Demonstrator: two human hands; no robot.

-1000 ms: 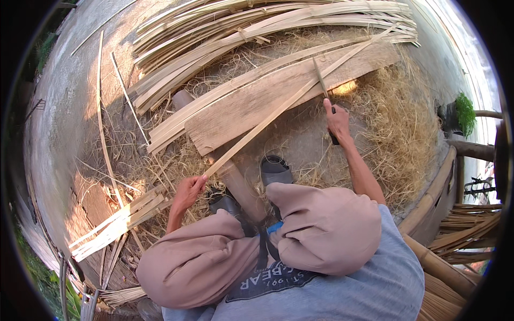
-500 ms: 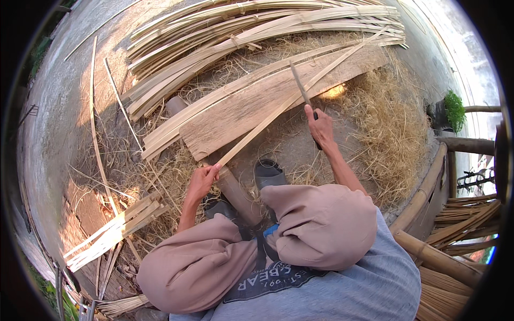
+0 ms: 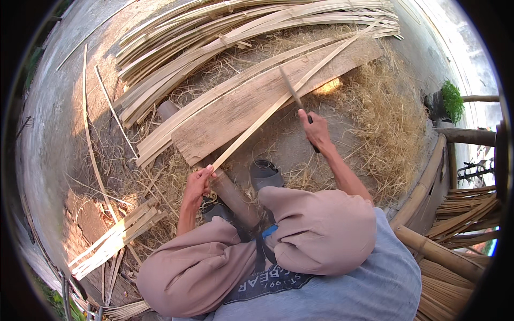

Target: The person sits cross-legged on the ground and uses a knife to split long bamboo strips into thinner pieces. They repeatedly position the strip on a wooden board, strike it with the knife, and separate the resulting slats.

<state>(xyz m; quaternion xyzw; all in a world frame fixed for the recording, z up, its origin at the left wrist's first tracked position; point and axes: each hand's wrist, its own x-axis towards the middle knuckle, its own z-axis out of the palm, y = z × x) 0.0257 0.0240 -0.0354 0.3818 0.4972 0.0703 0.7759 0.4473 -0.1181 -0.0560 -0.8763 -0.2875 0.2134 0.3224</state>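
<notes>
Left fingers pinch a strip; pale, long, narrow.

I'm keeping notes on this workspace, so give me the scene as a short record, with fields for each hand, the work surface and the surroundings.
Left hand: grips the near end of a pale strip
Right hand: holds a knife, its blade crossing the strip in view; contact unclear
Work surface: wooden board beneath the strip
Beyond board: pile of long strips
Right side: curly shavings
Lower left: short strips
</notes>
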